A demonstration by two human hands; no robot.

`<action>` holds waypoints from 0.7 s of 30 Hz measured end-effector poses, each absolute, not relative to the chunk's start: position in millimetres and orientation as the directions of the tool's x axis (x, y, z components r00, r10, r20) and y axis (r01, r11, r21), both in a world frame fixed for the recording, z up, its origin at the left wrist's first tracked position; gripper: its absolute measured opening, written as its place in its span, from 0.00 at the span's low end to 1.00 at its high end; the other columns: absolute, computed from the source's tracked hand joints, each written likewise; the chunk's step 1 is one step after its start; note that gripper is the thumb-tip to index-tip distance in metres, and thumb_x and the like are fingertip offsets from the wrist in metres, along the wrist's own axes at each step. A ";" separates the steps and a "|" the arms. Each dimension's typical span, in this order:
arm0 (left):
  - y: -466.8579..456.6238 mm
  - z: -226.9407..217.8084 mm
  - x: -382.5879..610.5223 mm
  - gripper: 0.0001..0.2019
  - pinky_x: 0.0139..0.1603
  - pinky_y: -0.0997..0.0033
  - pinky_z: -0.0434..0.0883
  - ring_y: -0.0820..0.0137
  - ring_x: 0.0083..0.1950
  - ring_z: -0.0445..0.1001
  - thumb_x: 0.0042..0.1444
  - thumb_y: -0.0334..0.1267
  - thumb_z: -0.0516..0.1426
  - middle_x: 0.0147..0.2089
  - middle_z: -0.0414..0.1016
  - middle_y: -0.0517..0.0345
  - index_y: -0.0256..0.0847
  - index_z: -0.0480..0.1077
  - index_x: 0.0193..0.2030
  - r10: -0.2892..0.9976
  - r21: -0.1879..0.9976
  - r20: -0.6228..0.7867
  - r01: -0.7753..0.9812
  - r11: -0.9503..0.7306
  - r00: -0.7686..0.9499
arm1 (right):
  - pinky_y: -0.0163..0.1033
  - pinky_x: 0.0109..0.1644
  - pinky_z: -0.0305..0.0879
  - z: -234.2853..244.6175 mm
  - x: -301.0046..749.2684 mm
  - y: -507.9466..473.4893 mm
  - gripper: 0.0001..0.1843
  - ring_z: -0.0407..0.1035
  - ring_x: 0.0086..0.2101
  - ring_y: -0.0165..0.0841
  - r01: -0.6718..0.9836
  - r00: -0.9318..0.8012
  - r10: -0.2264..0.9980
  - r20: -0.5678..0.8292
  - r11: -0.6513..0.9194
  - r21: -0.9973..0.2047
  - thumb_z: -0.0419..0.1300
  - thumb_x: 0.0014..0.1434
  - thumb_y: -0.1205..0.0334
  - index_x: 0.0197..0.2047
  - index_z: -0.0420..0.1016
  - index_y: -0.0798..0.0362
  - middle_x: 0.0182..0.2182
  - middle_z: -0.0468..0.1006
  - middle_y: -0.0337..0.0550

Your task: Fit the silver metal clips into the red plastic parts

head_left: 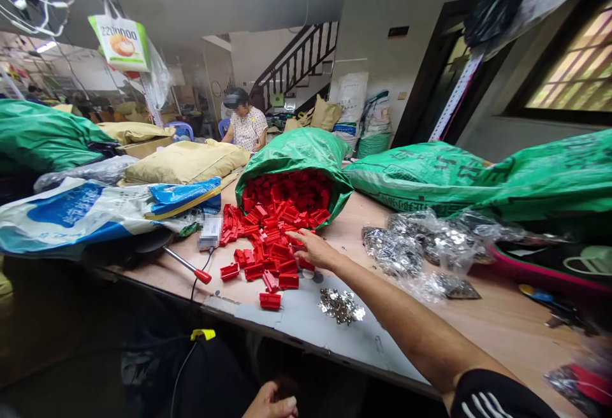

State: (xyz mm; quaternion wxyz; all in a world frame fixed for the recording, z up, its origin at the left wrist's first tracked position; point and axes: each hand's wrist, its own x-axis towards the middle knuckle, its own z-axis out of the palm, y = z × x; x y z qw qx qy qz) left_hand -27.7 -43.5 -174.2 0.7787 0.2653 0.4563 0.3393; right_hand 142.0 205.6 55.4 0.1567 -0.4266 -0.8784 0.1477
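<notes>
Fingers of right hand (313,249) lay spread on red plastic pieces (268,239), grasp unclear; left hand (270,402) loosely curled, cut off by frame edge.

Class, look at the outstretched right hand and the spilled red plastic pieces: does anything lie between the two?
Nothing visible does. The right hand already rests on the near edge of the red plastic pieces spilling from the green sack. The small heap of shiny metal parts lies on the table nearer the person, beside the forearm.
</notes>
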 end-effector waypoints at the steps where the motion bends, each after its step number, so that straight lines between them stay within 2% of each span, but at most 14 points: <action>1: -43.8 -173.4 -27.8 0.37 0.30 0.74 0.67 0.71 0.29 0.75 0.29 0.54 0.71 0.31 0.75 0.54 0.34 0.69 0.45 0.776 0.728 -0.523 -0.290 0.622 0.352 | 0.39 0.55 0.60 56.1 145.1 204.2 0.37 0.66 0.50 0.38 0.690 -0.590 0.790 0.166 0.601 -0.404 0.64 0.53 0.66 0.64 0.59 0.41 0.50 0.67 0.45; 6: -47.7 -158.3 -28.8 0.34 0.30 0.76 0.67 0.72 0.31 0.76 0.36 0.52 0.69 0.33 0.75 0.54 0.35 0.67 0.47 0.775 0.728 -0.514 -0.292 0.621 0.367 | 0.40 0.57 0.62 61.5 162.0 191.7 0.36 0.67 0.50 0.35 0.638 -0.562 0.788 0.252 0.607 -0.474 0.61 0.55 0.66 0.66 0.56 0.43 0.53 0.67 0.44; 10: -48.3 -156.7 -29.0 0.34 0.29 0.76 0.67 0.73 0.29 0.75 0.34 0.52 0.69 0.32 0.74 0.55 0.35 0.68 0.46 0.782 0.735 -0.509 -0.290 0.613 0.360 | 0.45 0.58 0.62 61.8 180.6 167.1 0.29 0.65 0.54 0.38 0.574 -0.413 0.833 0.369 0.553 -0.604 0.59 0.57 0.62 0.62 0.62 0.45 0.56 0.68 0.47; 15: -50.5 -147.6 -30.7 0.29 0.32 0.74 0.68 0.72 0.32 0.74 0.39 0.52 0.68 0.33 0.73 0.55 0.36 0.69 0.45 0.817 0.771 -0.479 -0.291 0.566 0.320 | 0.43 0.48 0.69 43.0 214.2 105.1 0.23 0.70 0.47 0.39 0.540 -0.211 0.918 0.336 0.396 -0.743 0.57 0.60 0.54 0.58 0.67 0.47 0.53 0.73 0.48; 18: -51.5 -116.9 -31.4 0.25 0.31 0.75 0.67 0.72 0.32 0.73 0.42 0.51 0.66 0.32 0.72 0.57 0.36 0.70 0.43 0.887 0.876 -0.367 -0.214 0.431 0.281 | 0.40 0.42 0.70 20.7 239.9 60.7 0.21 0.73 0.42 0.38 0.498 -0.021 0.960 0.280 0.253 -0.830 0.57 0.59 0.50 0.53 0.71 0.49 0.47 0.77 0.48; 21: -45.8 -71.6 -31.0 0.16 0.34 0.72 0.68 0.71 0.33 0.71 0.51 0.47 0.61 0.31 0.72 0.58 0.38 0.71 0.41 0.984 0.993 -0.114 -0.023 0.118 0.135 | 0.36 0.32 0.69 1.9 263.9 26.2 0.20 0.72 0.32 0.35 0.475 0.201 0.950 0.239 0.119 -0.872 0.61 0.54 0.47 0.45 0.76 0.51 0.41 0.79 0.47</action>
